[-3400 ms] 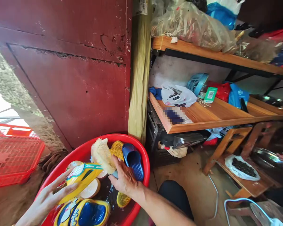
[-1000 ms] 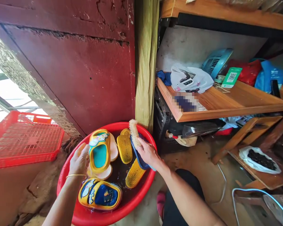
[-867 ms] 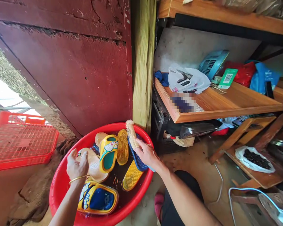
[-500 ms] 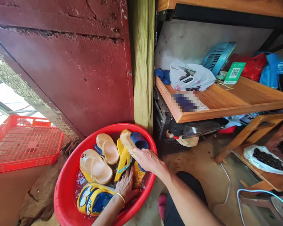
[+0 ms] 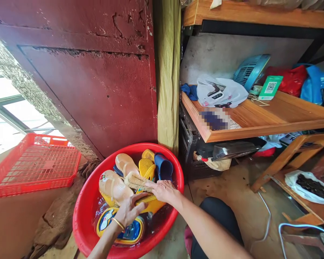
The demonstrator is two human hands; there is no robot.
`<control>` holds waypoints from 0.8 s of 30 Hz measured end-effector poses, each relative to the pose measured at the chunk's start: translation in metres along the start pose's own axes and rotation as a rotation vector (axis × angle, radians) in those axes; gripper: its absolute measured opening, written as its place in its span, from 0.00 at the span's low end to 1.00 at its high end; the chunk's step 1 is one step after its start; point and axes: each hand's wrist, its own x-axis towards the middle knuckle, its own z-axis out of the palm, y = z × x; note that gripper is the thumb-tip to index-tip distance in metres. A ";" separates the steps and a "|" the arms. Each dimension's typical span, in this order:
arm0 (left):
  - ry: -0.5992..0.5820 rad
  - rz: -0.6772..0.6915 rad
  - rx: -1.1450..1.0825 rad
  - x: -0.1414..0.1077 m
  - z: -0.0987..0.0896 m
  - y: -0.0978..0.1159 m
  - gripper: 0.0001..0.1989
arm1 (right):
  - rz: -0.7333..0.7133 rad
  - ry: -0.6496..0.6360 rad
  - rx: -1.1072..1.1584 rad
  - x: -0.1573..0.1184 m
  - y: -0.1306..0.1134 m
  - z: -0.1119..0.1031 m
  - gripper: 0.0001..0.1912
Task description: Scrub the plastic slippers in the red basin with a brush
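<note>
A red plastic basin [image 5: 82, 219] holds water and several slippers. My left hand [image 5: 128, 210] grips a yellow slipper [image 5: 151, 203] over the water. My right hand [image 5: 164, 191] is shut on a pale-bristled scrubbing brush [image 5: 136, 182], pressing it against that slipper. A peach-and-yellow slipper [image 5: 113, 187] lies beside the brush, with a peach slipper [image 5: 125, 163] behind it. A blue slipper [image 5: 163, 166] stands at the back of the basin. A yellow-and-blue cartoon slipper [image 5: 118, 227] lies partly hidden beneath my left hand.
A red mesh crate [image 5: 35, 165] sits left of the basin, before a chipped red metal door [image 5: 83, 100]. A wrapped post [image 5: 167, 72] rises behind the basin. To the right stands a wooden shelf [image 5: 259, 122] holding bags, with a white cable [image 5: 267, 216] on the floor.
My left hand has risen from the basin's front and now grips the yellow slipper. The brush has moved from the basin's right side to lie on that slipper.
</note>
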 end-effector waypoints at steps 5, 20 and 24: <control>0.070 -0.021 0.010 -0.023 -0.041 0.013 0.16 | 0.026 -0.097 0.013 0.007 0.002 0.009 0.26; 0.501 -0.094 -0.552 -0.056 -0.107 -0.002 0.11 | 0.107 0.115 0.144 0.026 0.001 0.011 0.30; 0.529 -0.168 -0.675 -0.027 -0.053 -0.025 0.13 | 0.021 0.125 0.102 0.022 -0.024 0.020 0.31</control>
